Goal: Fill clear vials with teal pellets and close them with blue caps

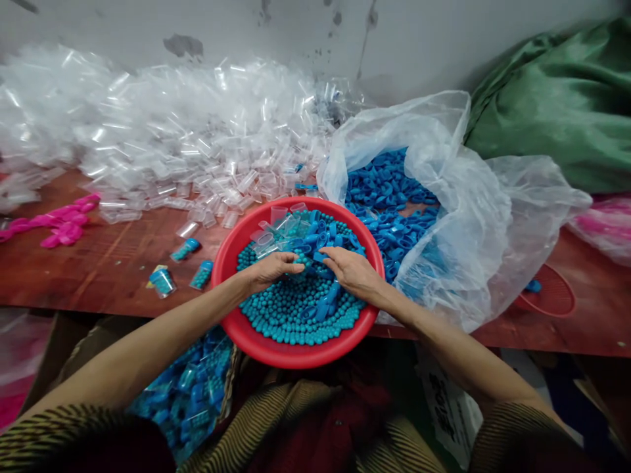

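A red basin full of small turquoise beads sits at the table's front edge. Over it, my left hand is closed around a small clear tube with turquoise beads in it, partly covered by the fingers. My right hand pinches a blue plastic cap just right of the tube. Several empty clear tubes lie on the beads at the basin's back left. Loose blue caps rest on the beads near my right hand and behind it.
Clear tubes are heaped along the wall. An open plastic bag spills blue caps at right. Capped, bead-filled tubes lie left of the basin; more fill a box below. Pink pieces lie far left.
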A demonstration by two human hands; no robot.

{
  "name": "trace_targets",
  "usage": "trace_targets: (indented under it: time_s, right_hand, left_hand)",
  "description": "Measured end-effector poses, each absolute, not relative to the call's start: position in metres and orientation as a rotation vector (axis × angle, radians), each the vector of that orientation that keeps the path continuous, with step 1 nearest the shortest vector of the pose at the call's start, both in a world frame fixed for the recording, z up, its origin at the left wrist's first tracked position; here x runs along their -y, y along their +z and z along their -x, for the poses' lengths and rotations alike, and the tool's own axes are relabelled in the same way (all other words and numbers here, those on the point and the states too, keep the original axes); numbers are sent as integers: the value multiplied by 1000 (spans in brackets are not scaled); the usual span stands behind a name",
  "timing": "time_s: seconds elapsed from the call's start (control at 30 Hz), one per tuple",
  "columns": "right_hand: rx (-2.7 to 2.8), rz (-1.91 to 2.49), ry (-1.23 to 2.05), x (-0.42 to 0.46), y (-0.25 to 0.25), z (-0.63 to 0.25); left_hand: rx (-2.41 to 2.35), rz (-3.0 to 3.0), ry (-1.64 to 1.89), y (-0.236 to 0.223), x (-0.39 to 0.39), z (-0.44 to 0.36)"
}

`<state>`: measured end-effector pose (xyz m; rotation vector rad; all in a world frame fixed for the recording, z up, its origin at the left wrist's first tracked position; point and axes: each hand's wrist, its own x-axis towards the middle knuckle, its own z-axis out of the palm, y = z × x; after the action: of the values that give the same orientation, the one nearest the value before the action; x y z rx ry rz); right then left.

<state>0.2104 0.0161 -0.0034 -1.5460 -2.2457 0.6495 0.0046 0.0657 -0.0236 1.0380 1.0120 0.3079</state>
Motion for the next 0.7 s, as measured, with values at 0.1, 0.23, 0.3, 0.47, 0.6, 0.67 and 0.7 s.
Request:
trace_targets:
  time_s: [0.1, 0.23, 0.3, 0.47, 0.6, 0.67, 0.7]
  right_hand:
    - [2038, 1442, 787, -19, -2, -206]
    - [1938, 1316, 862, -21, 0, -197]
    - [2011, 1278, 888, -22, 1, -197]
    - [2113, 1370, 892, -19, 6, -210]
    - [1792, 1371, 995, -12, 6, -202]
    - [1699, 1333, 1042, -8, 3, -193]
    - [1668, 1322, 1056, -7, 2, -189]
  left_hand:
    - [-1001, -1104, 371, -16, -58, -4]
    - [-970, -1108, 307, -7, -48, -5]
    - [-961, -1125, 276, -5, -45, -5]
    - [-966, -1127, 312, -5, -42, 2]
    - [-885, -1085, 369, -5, -36, 1]
    - [-843, -1085, 413, -4, -31, -3]
    - [-832, -1086, 439, -3, -28, -5]
